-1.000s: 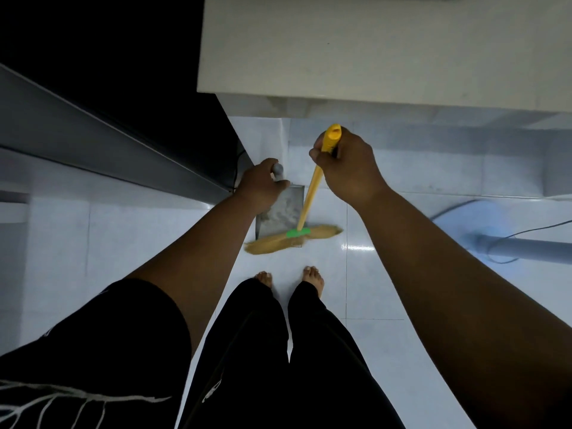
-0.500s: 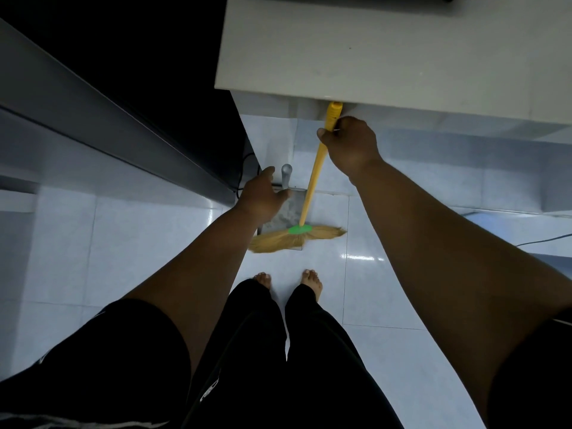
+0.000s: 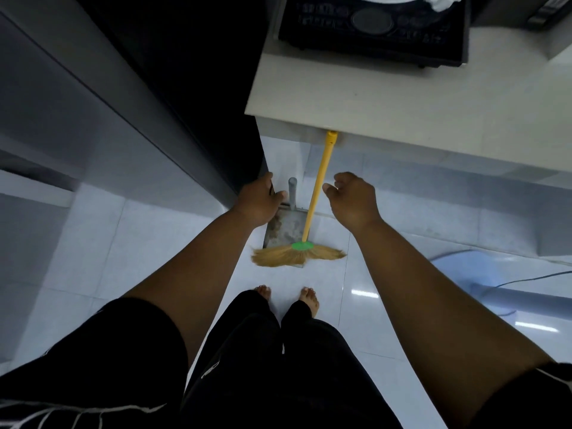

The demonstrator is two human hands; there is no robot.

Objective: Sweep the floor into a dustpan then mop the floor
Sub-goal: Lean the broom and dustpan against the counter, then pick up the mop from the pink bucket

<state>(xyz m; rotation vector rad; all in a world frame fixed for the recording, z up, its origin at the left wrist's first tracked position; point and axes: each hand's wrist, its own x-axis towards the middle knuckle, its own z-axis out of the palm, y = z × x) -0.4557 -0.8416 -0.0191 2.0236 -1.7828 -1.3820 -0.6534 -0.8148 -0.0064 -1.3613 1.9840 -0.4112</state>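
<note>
Standing barefoot on the white tiled floor (image 3: 117, 243), a person in black trousers faces a pale counter (image 3: 402, 103). Both arms reach forward and down.

Broom (image 3: 316, 193): yellow handle, green collar, straw bristles (image 3: 297, 257). It stands tilted, with no hand on it. The top of the handle leans against the counter's front edge. The bristles are splayed on the tiles, just ahead of the feet (image 3: 263, 291).

Dustpan (image 3: 283, 227): grey metal, dusty inside, lying flat on the floor. Its open lip is under the bristles. Its grey handle (image 3: 292, 193) sticks up at the far end, just left of the broom's handle.

Right hand (image 3: 353, 202): just right of the broom's handle, fingers loosely curled, gripping nothing. The fingertips come very close to the yellow handle; whether they touch it I cannot tell.

Left hand (image 3: 258, 202): seen from the back, between the corner of a dark cabinet (image 3: 201, 103) and the dustpan's handle. The thumb points toward that handle with a small gap showing. The fingers are turned away from view, so I cannot tell how they lie or whether they rest on the cabinet's corner.

Around: a black cooktop (image 3: 371, 26) sits on the counter. To the right, on the floor, lies the round pale-blue base (image 3: 464, 267) of some standing appliance, with a thin dark cable (image 3: 526, 278) running off to the right edge. Ceiling light glints on the tiles near it.
</note>
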